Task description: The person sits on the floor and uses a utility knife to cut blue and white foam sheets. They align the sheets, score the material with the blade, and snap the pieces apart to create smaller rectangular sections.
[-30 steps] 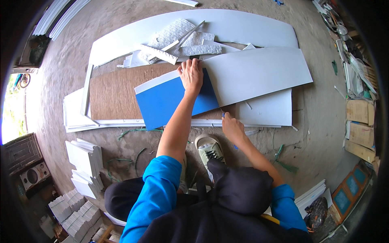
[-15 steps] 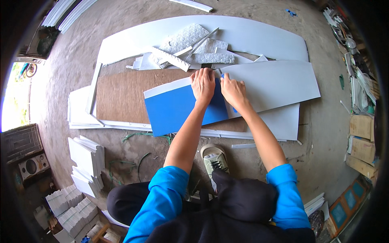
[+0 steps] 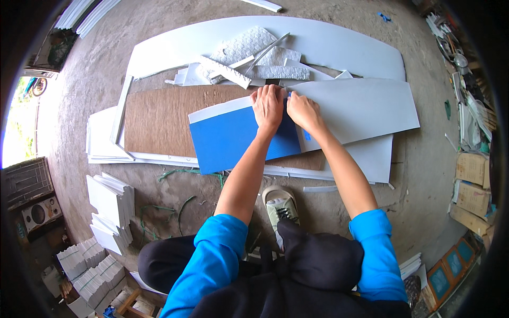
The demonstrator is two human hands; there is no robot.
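My left hand (image 3: 267, 107) presses down near the far right corner of a blue rectangular panel (image 3: 228, 140), its fingers close together and bent over the far edge. Right beside it, my right hand (image 3: 305, 112) is closed in a fist. A small blue tool (image 3: 289, 95) peeks out at its fingertips; most of it is hidden in the grip. Beneath both hands lies a long light-grey sheet (image 3: 366, 108), showing to the right of the blue panel and along its far edge. A small blue mark (image 3: 307, 135) shows on the sheet next to my right wrist.
A brown wooden board (image 3: 159, 122) and white sheets (image 3: 371, 159) lie underneath. Beyond them, foam offcuts (image 3: 246, 47) are heaped on a large white sheet (image 3: 350, 45). Stacked white pieces (image 3: 108, 204) stand at left, near green string (image 3: 183, 212). Cardboard boxes (image 3: 472, 169) line the right.
The whole view has shifted slightly. My right hand has turned a little, its fist looking tighter and the blue mark by its wrist showing more. My left hand stays at the panel's edge.
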